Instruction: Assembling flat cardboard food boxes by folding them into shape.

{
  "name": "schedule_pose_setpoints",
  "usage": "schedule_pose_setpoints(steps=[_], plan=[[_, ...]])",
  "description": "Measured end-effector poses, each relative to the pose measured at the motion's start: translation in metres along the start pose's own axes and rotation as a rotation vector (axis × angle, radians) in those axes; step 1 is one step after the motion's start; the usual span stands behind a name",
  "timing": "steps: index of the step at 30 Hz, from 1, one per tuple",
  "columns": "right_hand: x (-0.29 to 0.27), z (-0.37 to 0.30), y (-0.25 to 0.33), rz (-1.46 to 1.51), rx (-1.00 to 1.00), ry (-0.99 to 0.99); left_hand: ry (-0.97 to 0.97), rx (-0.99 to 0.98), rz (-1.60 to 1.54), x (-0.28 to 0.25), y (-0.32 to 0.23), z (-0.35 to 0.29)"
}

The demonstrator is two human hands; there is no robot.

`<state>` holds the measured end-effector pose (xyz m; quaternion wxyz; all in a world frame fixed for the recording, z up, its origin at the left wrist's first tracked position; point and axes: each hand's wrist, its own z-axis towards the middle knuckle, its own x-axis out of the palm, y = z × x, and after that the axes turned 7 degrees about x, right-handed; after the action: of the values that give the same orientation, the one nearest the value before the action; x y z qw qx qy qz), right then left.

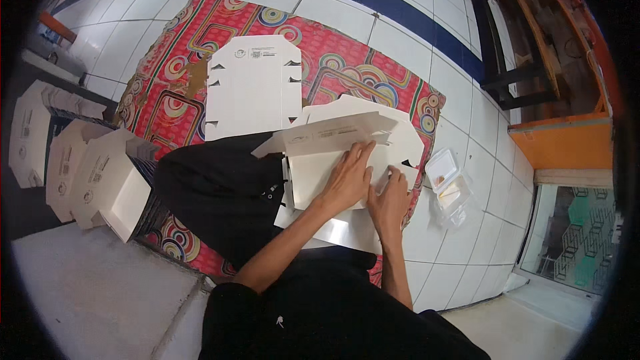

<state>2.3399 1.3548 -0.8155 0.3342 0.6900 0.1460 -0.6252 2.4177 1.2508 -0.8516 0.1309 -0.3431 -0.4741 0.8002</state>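
A partly folded white cardboard box (312, 177) rests across my lap, with its printed lid panel standing tilted at the far side. My left hand (348, 177) reaches into it, fingers stretched out over the inner surface near the lid's fold. Close beside it, my right hand (390, 201) is closed, with bent fingers at the box's right side panel; the fingertips are partly hidden there. Beneath and behind the box lie more white card pieces, largely covered by it. A flat, unfolded box blank (253, 93) with notched sides lies on the mat ahead, to the left.
Folded white boxes (110, 177) stand nested in rows at the left. Under me is a red patterned mat (220, 33) on white floor tiles. To the right sits an open clear plastic container (450, 190). A wooden bench (520, 40) stands at the far right.
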Motion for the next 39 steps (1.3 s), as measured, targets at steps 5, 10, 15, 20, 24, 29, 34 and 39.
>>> schedule_pose_setpoints(steps=[5, 10, 15, 20, 24, 29, 34, 39], plan=[[0.003, -0.021, -0.004, 0.294, -0.088, 0.088, 0.136, -0.117, -0.051, 0.004, 0.016, 0.018], [0.002, -0.023, -0.001, 0.472, -0.062, 0.071, 0.142, -0.255, -0.256, -0.009, 0.010, 0.007], [0.013, -0.049, 0.006, 0.431, -0.120, 0.222, 0.081, -0.237, -0.257, -0.014, 0.032, -0.002], [0.008, -0.051, 0.005, 0.470, -0.072, 0.209, 0.101, -0.412, -0.338, -0.028, 0.005, -0.009], [0.020, -0.073, -0.005, 0.557, -0.219, 0.182, 0.127, -0.531, -0.207, -0.018, 0.038, -0.024], [0.020, -0.065, -0.003, 1.113, 0.454, 0.111, -0.183, -0.526, -0.581, -0.023, 0.053, -0.026], [0.018, -0.051, 0.013, 0.915, 0.403, 0.080, -0.157, -0.537, -0.546, -0.024, 0.038, -0.034], [0.024, -0.075, 0.022, 0.704, -0.138, 0.017, -0.212, -0.448, -0.396, -0.026, 0.040, -0.036]])
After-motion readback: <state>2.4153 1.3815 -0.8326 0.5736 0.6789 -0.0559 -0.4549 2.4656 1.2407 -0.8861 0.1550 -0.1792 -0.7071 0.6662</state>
